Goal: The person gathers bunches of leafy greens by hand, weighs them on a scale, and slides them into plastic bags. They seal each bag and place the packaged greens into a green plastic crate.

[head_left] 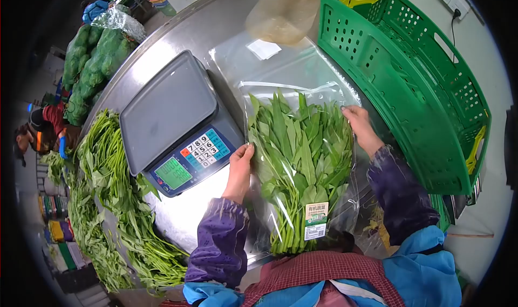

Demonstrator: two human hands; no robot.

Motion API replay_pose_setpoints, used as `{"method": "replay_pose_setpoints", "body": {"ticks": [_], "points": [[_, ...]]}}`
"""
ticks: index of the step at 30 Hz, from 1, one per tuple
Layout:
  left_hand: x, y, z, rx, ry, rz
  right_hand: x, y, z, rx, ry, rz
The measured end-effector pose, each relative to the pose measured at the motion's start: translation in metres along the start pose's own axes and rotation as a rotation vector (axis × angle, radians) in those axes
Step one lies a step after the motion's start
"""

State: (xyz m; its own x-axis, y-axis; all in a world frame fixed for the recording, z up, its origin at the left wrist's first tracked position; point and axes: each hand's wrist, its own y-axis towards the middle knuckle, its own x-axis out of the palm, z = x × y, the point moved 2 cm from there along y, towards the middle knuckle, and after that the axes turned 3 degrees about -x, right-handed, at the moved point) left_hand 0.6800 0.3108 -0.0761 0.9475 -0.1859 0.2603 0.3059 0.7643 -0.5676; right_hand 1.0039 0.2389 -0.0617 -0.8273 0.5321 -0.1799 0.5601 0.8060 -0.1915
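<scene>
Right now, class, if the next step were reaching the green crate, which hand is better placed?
Probably the right hand: its grip is at the right edge of the bag, nearer the green crate. The left hand, at the opposite edge, is nearer the scale.

The scale (167, 110) and greens (105, 166) block the left, the crate (407, 126) the right, the bag (302, 161) the middle; room to pass lies over the desk (216, 24) beyond the scale.
</scene>
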Motion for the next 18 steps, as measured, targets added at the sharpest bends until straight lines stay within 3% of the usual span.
{"method": "replay_pose_setpoints", "body": {"ticks": [5,15,17,18], "points": [[0.000,-0.001,-0.001,0.132,0.000,0.107,-0.003,-0.010,-0.024,0.021,0.322,0.001],[0.009,-0.052,0.060,0.172,-0.209,-0.178,-0.036,-0.085,-0.136,-0.167,0.527,-0.003],[0.014,-0.075,0.086,0.252,-0.170,-0.245,-0.041,-0.112,-0.179,-0.328,0.498,0.004],[0.019,-0.081,0.104,0.368,-0.127,-0.124,-0.048,-0.124,-0.203,-0.511,0.440,0.084]]}}
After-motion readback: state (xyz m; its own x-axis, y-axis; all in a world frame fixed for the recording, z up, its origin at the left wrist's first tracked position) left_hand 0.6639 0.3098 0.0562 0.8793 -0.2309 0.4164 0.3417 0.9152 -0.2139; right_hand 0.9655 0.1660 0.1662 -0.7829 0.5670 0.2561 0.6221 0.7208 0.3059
